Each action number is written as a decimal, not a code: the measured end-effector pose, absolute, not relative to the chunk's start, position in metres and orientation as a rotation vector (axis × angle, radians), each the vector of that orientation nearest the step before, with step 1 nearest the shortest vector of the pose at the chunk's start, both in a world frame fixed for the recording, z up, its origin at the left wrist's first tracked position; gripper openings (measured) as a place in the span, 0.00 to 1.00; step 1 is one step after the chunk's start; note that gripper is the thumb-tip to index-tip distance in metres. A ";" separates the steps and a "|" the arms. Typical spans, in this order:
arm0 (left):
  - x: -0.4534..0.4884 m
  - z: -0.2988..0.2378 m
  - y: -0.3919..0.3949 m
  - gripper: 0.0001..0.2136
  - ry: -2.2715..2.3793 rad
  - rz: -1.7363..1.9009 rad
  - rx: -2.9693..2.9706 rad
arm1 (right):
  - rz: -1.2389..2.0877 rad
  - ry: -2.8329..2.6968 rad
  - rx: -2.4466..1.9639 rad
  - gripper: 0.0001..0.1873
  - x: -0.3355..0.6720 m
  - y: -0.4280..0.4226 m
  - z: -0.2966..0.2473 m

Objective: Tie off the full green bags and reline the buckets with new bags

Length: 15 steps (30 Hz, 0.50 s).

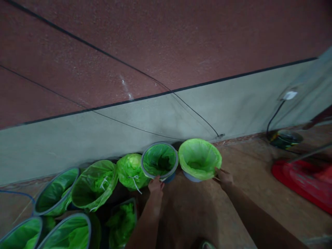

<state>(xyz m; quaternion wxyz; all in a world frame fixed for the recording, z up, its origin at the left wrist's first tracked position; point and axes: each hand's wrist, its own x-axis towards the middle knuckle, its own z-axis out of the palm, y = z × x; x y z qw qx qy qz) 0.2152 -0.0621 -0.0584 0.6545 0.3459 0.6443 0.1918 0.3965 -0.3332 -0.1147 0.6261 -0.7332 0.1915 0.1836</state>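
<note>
My left hand (pixel 155 186) is closed on the near edge of a grey-rimmed bucket (pixel 169 175), which has a green plastic bag lining it. My right hand (pixel 224 177) pinches the right edge of a second bucket (pixel 191 177); a light green bag (pixel 199 154) is folded over its rim. Both buckets stand upright side by side against the wall. Left of them sits a tied green bag (pixel 131 169) with a white string. The fingertips of both hands are partly hidden.
More green-lined buckets (pixel 54 192) crowd the lower left, along with a crate (pixel 123 221) holding green plastic. At right are a red plastic tub or scoop (pixel 298 176), a dark can (pixel 286 138) and a wall socket (pixel 289 95). Thin cables (pixel 140 72) cross the wall.
</note>
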 end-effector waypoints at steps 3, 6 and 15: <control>0.206 -0.059 -0.063 0.11 1.439 0.448 0.780 | 0.523 0.514 -1.573 0.24 0.376 -0.333 -0.107; 0.193 -0.065 -0.068 0.13 1.372 0.467 0.771 | 0.633 0.444 -1.568 0.24 0.361 -0.327 -0.100; 0.186 -0.064 -0.068 0.11 1.289 0.374 0.861 | 0.721 0.500 -1.594 0.13 0.341 -0.306 -0.071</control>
